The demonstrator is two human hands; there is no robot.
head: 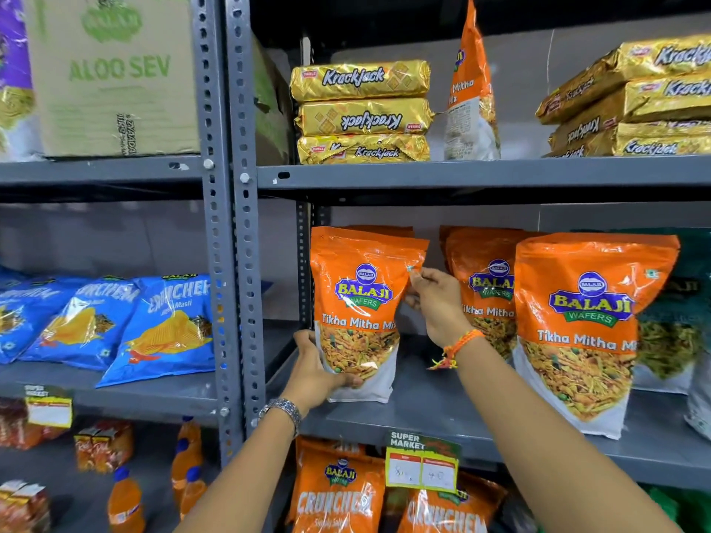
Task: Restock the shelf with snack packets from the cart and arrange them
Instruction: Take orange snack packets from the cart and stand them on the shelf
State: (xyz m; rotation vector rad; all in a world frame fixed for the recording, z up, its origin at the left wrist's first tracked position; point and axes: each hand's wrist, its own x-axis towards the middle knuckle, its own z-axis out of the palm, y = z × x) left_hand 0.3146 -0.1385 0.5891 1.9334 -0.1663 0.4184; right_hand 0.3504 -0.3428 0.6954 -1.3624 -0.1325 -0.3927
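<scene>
An orange Tikha Mitha Mix packet point(361, 302) stands upright at the left end of the grey middle shelf point(442, 413). My left hand point(315, 369) grips its lower left corner. My right hand point(434, 302) pinches its upper right edge. Another orange packet stands hidden right behind it. To the right stand two more of the same orange packets point(577, 328), one behind the other. One orange packet point(471, 86) stands on the shelf above. No cart is in view.
Gold Krackjack stacks point(361, 109) sit on the upper shelf. Blue Crunchex bags point(165, 328) lie on the left rack, past the grey upright posts point(231, 225). A green packet point(677, 302) stands far right. A price tag point(421, 469) hangs from the shelf edge above orange Crunchex bags point(334, 494).
</scene>
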